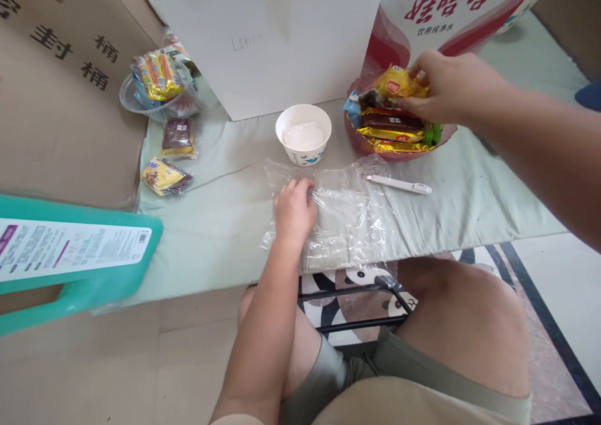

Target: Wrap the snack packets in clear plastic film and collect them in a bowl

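My left hand [294, 211] lies curled, knuckles up, on the crinkled clear plastic bag [345, 215], pressing its left part flat against the pale green cloth-covered table [211, 225]; whether the fingers pinch the film I cannot tell. The bag's near edge hangs just over the table's front edge above my knees. My right hand [448, 87] is up at the far right, fingertips closed on a yellow snack packet [399, 84] at the top of the heap in the round red bowl of wrapped snacks [399, 134]. Between bowl and bag lies a slim white pen [399, 184], just beside the bag's far right corner. The white paper cup with blue print [303, 134] stands just beyond the bag, near the big white box [267, 37] that walls off the back. Open cloth runs left of the bag, as far as two loose snack packets [171, 159] and a clear plastic tub of snacks [157, 87] at the left edge. A teal plastic stool [75, 256] crowds the near left corner.
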